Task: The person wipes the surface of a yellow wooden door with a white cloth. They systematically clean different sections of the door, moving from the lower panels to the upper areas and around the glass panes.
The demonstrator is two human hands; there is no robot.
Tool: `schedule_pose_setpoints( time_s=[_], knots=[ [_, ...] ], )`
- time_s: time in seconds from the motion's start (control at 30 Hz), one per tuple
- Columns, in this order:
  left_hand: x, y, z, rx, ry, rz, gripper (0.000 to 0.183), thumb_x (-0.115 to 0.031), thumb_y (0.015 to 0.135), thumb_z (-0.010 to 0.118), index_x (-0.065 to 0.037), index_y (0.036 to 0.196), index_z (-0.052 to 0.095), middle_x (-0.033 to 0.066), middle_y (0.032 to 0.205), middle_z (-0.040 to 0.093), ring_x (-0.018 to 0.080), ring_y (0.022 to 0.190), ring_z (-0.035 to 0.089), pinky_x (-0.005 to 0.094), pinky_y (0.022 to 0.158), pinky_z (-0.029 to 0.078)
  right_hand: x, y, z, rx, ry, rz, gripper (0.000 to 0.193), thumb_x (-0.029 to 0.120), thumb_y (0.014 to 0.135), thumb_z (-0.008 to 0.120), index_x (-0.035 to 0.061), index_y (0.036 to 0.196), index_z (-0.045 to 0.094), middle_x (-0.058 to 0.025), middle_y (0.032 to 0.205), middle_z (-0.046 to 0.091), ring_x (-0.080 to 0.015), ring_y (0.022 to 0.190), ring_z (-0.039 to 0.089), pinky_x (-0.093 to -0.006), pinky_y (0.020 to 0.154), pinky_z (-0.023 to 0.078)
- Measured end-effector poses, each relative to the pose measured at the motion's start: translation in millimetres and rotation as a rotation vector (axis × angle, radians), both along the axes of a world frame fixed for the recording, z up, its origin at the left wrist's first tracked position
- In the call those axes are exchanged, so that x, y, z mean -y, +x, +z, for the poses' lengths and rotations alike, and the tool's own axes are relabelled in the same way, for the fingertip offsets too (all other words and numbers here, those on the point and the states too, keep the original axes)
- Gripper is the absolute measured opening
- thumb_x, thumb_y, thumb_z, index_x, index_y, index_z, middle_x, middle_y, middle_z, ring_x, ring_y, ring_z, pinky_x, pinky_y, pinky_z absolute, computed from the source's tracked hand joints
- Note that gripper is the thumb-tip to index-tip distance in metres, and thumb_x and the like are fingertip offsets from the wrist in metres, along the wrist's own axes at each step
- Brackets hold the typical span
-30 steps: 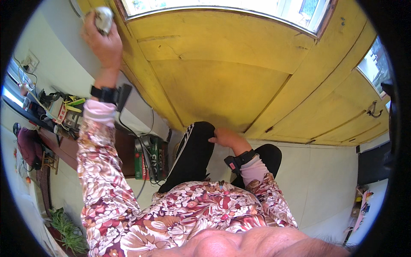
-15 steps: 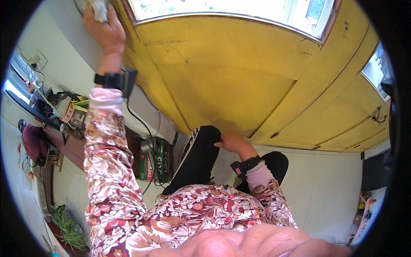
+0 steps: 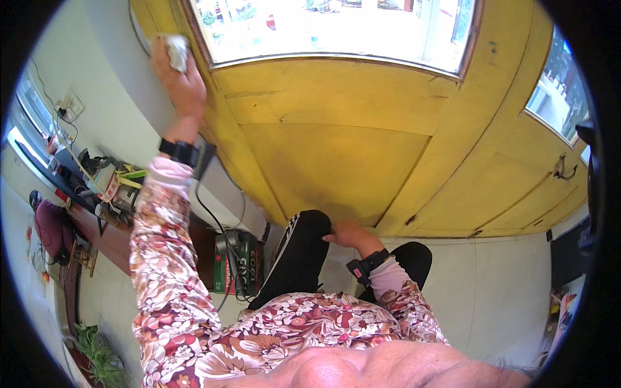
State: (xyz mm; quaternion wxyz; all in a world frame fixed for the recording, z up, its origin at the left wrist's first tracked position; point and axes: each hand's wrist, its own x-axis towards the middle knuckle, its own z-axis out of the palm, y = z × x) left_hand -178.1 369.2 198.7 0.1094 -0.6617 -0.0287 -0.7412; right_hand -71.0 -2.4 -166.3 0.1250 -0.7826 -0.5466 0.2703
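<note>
My left hand [image 3: 181,87] is raised at the upper left, its fingers closed round a crumpled white cloth [image 3: 177,53]. It presses the cloth to the yellow door's left edge, beside the window pane. Low in front of me, my right hand [image 3: 349,235] rests against the inner side of my bent left knee [image 3: 309,226]. It holds nothing, and its fingers look loosely extended, partly hidden. The yellow wooden door [image 3: 323,165] fills the space ahead, with darker smudges on its lower panel.
A green and red carton [image 3: 239,265] stands by my left leg with black cables beside it. Farther left is a cluttered brown bench [image 3: 103,236], and a green plant [image 3: 100,355] below it. A metal handle [image 3: 565,168] sits on the door's right part.
My left hand, with the white cloth, now shows lower and a little farther right in view. The whole door has shifted down in the picture too. My right hand stays at the knee.
</note>
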Motion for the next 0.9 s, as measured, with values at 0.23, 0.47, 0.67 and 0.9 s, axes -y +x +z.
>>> schedule_pose_setpoints(
  time_s=[0.23, 0.47, 0.67, 0.9],
  knots=[
    [-31.3, 19.9, 160.0, 0.017, 0.079, -0.106, 0.042, -0.038, 0.099, 0.062, -0.002, 0.119, 0.067, 0.0183, 0.110, 0.068, 0.0333, 0.104, 0.067, 0.0429, 0.091, 0.052, 2.7, 2.5, -19.7, 0.081, -0.009, 0.029, 0.052, 0.051, 0.090, 0.067, 0.0002, 0.099, 0.075, -0.0237, 0.093, 0.072, -0.0444, 0.090, 0.068, -0.0525, 0.080, 0.052],
    [-43.2, 22.0, 235.6, 0.079, -0.008, 0.107, 0.046, -0.043, 0.099, 0.056, -0.002, 0.115, 0.072, 0.0232, 0.114, 0.070, 0.0428, 0.106, 0.066, 0.0473, 0.092, 0.052, 9.0, 14.6, -60.6, 0.032, -0.053, 0.043, 0.047, 0.046, 0.088, 0.070, -0.0009, 0.093, 0.075, -0.0247, 0.095, 0.072, -0.0457, 0.090, 0.067, -0.0519, 0.080, 0.052],
    [-34.5, 18.8, 209.8, 0.110, 0.092, 0.130, 0.035, -0.034, 0.098, 0.054, -0.005, 0.106, 0.071, 0.0229, 0.103, 0.070, 0.0449, 0.096, 0.064, 0.0510, 0.084, 0.051, 40.6, 32.8, -87.0, -0.025, 0.063, -0.020, 0.048, 0.047, 0.086, 0.070, -0.0013, 0.087, 0.074, -0.0252, 0.087, 0.071, -0.0454, 0.083, 0.067, -0.0527, 0.076, 0.052],
    [-28.2, 17.0, 126.6, 0.220, 0.057, 0.229, 0.035, -0.034, 0.098, 0.056, -0.001, 0.103, 0.069, 0.0215, 0.105, 0.068, 0.0441, 0.097, 0.062, 0.0512, 0.087, 0.048, 70.2, 41.1, -80.4, -0.031, 0.018, -0.079, 0.046, 0.045, 0.084, 0.070, -0.0011, 0.086, 0.074, -0.0248, 0.086, 0.070, -0.0451, 0.082, 0.066, -0.0527, 0.074, 0.050]
  ],
)
